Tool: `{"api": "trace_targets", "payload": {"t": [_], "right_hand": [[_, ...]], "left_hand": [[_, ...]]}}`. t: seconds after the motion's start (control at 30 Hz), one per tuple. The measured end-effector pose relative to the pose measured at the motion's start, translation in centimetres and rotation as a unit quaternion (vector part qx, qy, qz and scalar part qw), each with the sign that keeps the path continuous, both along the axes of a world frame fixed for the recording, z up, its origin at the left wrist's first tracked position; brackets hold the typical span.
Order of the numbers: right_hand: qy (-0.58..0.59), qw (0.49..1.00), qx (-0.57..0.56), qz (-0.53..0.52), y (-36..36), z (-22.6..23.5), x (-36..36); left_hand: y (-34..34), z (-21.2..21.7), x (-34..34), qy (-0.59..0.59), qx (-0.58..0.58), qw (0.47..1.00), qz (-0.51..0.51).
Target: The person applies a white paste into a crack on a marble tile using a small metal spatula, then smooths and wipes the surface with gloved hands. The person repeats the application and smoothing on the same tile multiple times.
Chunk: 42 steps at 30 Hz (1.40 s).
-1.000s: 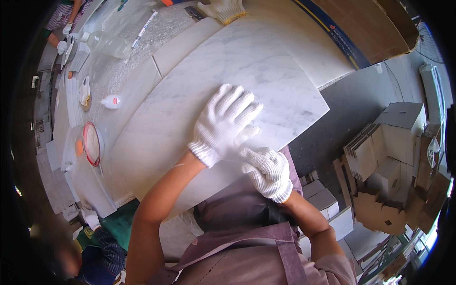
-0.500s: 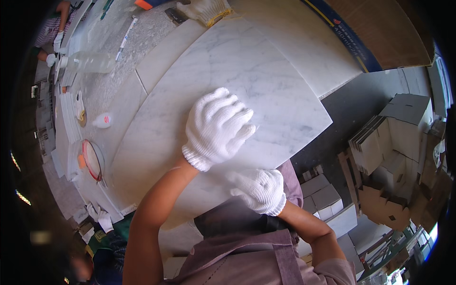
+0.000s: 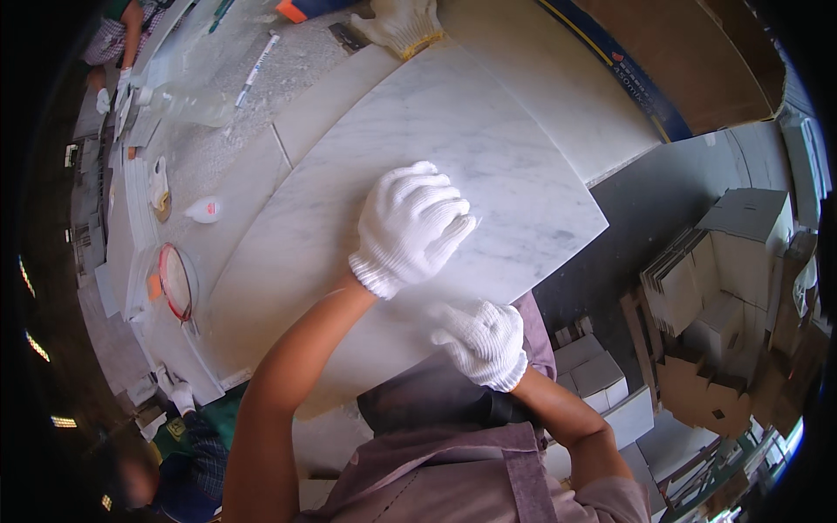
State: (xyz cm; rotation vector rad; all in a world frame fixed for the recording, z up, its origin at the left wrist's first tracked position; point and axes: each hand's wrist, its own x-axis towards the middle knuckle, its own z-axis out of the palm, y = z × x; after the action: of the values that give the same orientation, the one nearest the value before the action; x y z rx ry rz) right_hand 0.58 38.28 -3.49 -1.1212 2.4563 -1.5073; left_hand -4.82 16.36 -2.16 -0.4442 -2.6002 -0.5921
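A white marble slab point(image 3: 536, 205) with grey veining lies before me, one long edge curved. On its surface rests my left hand point(image 3: 410, 228) in a white knitted glove, fingers curled and pressed together, palm down; anything under them is hidden. My right hand point(image 3: 485, 344), gloved alike, is closer to me at the slab's near edge. Its fingers are bent inward and closed, the fingertips slightly blurred, and I cannot see what they hold, if anything.
A cardboard box point(image 3: 711, 61) stands at the far right. Leftward lie a marker pen point(image 3: 258, 70), a clear plastic bottle point(image 3: 187, 105), a small white bottle point(image 3: 203, 209) and a red-rimmed round container point(image 3: 176, 281). A spare glove point(image 3: 401, 26) lies beyond the slab. Co-workers are at the left.
The view has shifted slightly, so the things on the left appear farther right. My left hand appears a little farther right, and my right hand slightly higher; both stay curled.
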Motion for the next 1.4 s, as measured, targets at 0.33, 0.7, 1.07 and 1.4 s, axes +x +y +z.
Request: {"api": "trace_targets", "payload": {"t": [0.33, 0.7, 1.07, 1.4], "right_hand": [[-0.259, 0.948, -0.171, -0.069, 0.5, 1.3, 0.9], [-0.213, 0.933, -0.055, 0.283, -19.1, 8.1, 1.1], [-0.093, 0.914, 0.127, 0.374, -44.5, 10.2, 7.2], [0.035, 0.919, 0.121, 0.374, -49.8, 7.9, 9.9]], "left_hand": [[-0.4, -1.0, 5.9, 0.082, -0.118, 0.987, 0.077], [-10.1, 1.6, 24.7, 0.004, -0.059, 0.925, 0.376], [-15.6, -0.4, 23.8, 0.000, -0.028, 0.925, 0.380], [-16.4, -13.0, 20.9, 0.049, 0.485, 0.839, 0.242]]}}
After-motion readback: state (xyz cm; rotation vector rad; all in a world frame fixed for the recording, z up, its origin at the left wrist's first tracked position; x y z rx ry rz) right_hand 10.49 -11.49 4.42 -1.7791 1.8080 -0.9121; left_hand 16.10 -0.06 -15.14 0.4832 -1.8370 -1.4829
